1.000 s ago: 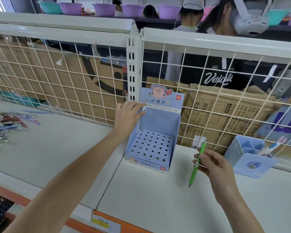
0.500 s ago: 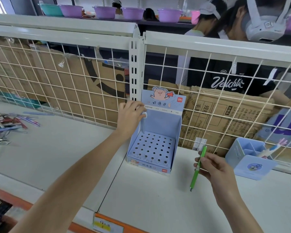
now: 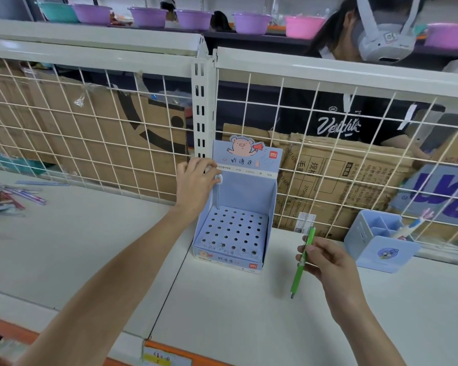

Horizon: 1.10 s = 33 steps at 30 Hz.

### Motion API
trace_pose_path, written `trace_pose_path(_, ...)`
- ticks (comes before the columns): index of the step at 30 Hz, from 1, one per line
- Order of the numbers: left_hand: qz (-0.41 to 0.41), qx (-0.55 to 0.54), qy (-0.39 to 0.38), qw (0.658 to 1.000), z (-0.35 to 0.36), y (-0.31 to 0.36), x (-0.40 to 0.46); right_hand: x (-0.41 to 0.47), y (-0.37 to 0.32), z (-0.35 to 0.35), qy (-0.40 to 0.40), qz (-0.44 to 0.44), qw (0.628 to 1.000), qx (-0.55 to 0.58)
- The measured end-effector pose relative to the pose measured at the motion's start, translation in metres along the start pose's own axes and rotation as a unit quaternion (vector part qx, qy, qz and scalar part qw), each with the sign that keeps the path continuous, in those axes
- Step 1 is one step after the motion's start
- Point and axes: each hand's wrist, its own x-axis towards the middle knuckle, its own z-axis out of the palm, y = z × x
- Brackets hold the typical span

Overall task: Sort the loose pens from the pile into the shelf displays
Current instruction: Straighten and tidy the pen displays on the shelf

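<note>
A light blue cardboard pen display (image 3: 238,207) with a pig drawing stands on the white shelf (image 3: 90,249), against the wire grid. Its holed tray holds no pens. My left hand (image 3: 196,183) grips the display's upper left edge. To the right of the display, my right hand (image 3: 325,262) pinches a green pen (image 3: 302,262), held upright with its tip down, above the shelf. A pile of loose pens (image 3: 8,199) lies at the far left of the shelf.
A blue desk organizer (image 3: 378,241) with a pen in it stands at the right by the wire grid (image 3: 354,159). Cardboard boxes sit behind the grid. A person wearing a headset stands beyond it. Coloured bowls line the upper shelf.
The view has shifted slightly. My left hand stays on the display's edge and my right hand still holds the green pen in about the same place.
</note>
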Motion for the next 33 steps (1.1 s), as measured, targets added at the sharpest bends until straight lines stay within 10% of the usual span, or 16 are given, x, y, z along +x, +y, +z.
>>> trace_pose_path(8,-0.019,0.008,-0.01,1.0,-0.007,0.007,-0.003,-0.004,0.003,-0.001,0.011,0.002,1.0,0.008)
trace_pose_path(13,-0.101,-0.215,-0.053,0.97,-0.044,0.079,-0.012,-0.006,0.005,-0.012,0.029,0.003,0.999,0.017)
trace_pose_path(19,-0.251,-0.536,-0.404,0.698,-0.088,0.187,-0.04,-0.017,-0.006,-0.044,0.086,-0.024,0.994,0.065)
trace_pose_path(24,-0.297,-0.639,-0.517,0.486,-0.098,0.251,-0.052,-0.031,-0.014,-0.09,0.101,-0.048,0.991,0.067)
trace_pose_path(33,-0.27,-0.636,-0.491,0.53,-0.089,0.363,-0.048,-0.027,-0.015,-0.2,0.098,-0.065,0.993,0.018)
